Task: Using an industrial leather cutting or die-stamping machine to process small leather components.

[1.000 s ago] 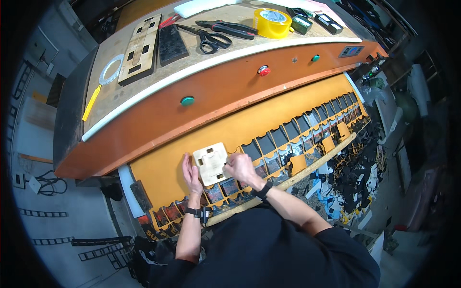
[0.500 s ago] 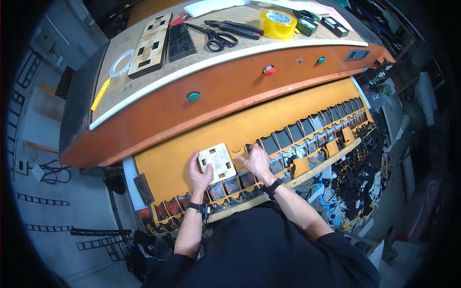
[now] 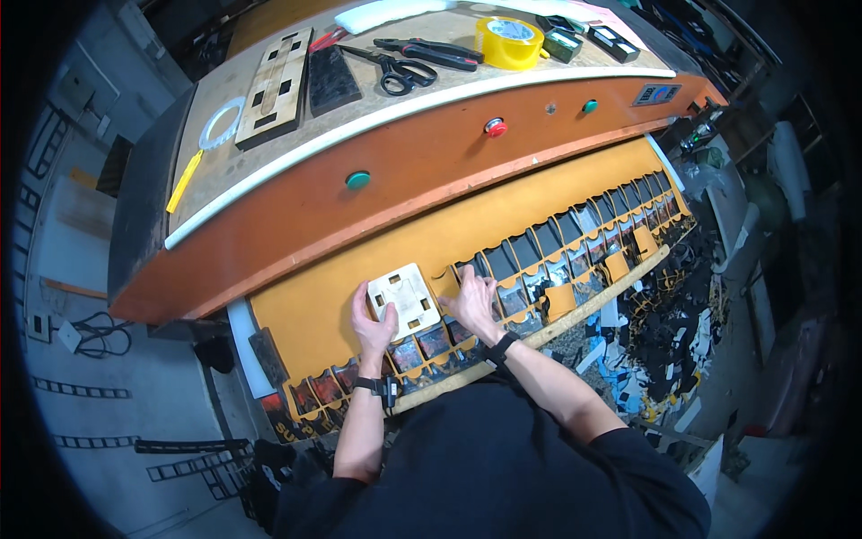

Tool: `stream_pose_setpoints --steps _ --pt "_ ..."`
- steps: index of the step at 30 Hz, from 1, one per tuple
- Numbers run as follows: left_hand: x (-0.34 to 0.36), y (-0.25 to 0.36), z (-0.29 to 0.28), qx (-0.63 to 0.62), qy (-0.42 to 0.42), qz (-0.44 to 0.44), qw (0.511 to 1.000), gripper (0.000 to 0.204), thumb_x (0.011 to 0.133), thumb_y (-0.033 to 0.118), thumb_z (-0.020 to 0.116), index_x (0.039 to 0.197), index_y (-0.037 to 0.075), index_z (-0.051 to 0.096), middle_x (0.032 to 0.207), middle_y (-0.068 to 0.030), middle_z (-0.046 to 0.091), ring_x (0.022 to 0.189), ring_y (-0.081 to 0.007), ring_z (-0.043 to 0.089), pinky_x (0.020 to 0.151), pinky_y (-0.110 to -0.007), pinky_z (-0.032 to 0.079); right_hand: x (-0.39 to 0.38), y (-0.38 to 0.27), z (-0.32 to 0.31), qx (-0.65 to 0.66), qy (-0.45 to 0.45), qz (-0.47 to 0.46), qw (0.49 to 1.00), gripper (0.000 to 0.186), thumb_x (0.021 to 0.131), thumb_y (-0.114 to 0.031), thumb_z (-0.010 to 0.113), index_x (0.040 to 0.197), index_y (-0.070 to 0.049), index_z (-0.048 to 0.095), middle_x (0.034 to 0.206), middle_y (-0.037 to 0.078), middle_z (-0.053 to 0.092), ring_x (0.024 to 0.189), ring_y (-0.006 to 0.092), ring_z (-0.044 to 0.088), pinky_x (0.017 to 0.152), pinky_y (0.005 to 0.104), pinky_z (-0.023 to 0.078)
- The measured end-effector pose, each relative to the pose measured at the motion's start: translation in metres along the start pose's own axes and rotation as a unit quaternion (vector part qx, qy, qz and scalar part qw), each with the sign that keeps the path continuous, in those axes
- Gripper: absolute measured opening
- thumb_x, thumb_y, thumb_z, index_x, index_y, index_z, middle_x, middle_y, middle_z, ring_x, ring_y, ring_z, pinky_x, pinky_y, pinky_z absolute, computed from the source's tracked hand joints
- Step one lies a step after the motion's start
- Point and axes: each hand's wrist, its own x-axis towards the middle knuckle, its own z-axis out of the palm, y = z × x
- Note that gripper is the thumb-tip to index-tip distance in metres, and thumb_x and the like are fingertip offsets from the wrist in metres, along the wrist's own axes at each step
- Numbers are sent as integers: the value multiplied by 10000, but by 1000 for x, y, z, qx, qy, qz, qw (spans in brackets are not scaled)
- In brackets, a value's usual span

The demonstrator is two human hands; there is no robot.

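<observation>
Two hands at work: my left hand (image 3: 372,331) at the block's (image 3: 402,301) eight o'clock, thumb on its face, fingers partly curled along its edge, holding it on the yellow sheet (image 3: 310,301). My right hand (image 3: 476,305), at its three o'clock, is loosely spread, nothing visible in it. Uneven thumb pressure could skew the block into the cut-outs (image 3: 549,239). Its underside's hidden; whether my right fingertips touch sheet, I can't tell.
</observation>
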Motion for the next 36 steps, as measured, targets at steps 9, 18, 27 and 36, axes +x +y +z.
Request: stream_pose_setpoints --steps 9,18,27,36 --pt "-4 -7 -2 7 21 7 1000 745 857 51 842 1536 -81 565 1536 -260 638 1461 -350 614 1279 -453 451 6 5 -25 275 -98 146 945 261 923 -321 920 962 -80 827 707 90 721 829 266 741 1058 477 508" --pt "0 -9 -5 -41 6 -11 999 908 859 33 859 1643 -52 411 1636 -275 537 1551 -359 518 1332 -456 379 -2 26 -82 107 -301 -176 931 402 816 -283 996 1011 22 820 1178 186 731 1122 371 737 983 442 612" --pt "-29 55 -39 219 -184 -28 958 1368 718 280 1042 1738 -69 199 1750 -345 339 1695 -456 228 1396 -563 216 -19 6 -43 51 -150 -270 950 1014 709 -305 1035 1578 -40 586 1530 191 671 1473 363 572 1302 528 373" --pt "-33 53 -28 246 -215 -15 945 1303 751 258 1006 1710 -126 211 1728 -377 366 1678 -496 267 1403 -585 174 -25 18 -8 93 -135 -257 952 1018 732 -197 1013 1602 53 547 1621 243 605 1612 320 472 1403 520 234"
